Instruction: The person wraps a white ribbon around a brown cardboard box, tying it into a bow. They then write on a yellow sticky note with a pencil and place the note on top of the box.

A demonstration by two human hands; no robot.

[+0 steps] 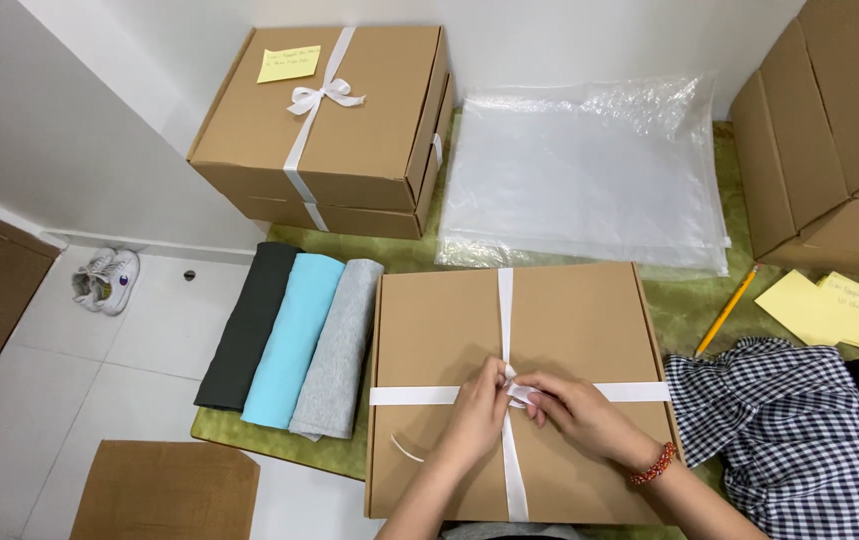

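Cardboard box (580, 330) lies flat on green mat (690, 310), near edge. White ribbon (505, 300) crosses its lid — both hands meet at the crossing. Left hand (477, 410) and right hand (580, 412): fingertips pinching ribbon.

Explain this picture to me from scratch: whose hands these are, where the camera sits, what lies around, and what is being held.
The one picture comes from a camera on a person's head, looking down at their own bare hands. The left hand and right hand pinch a white ribbon where it crosses on a flat cardboard box. Beside it lie three folded shirts: dark, light blue, grey. Behind stand stacked beribboned boxes, clear plastic bags, a pencil, yellow notes and a checked cloth.
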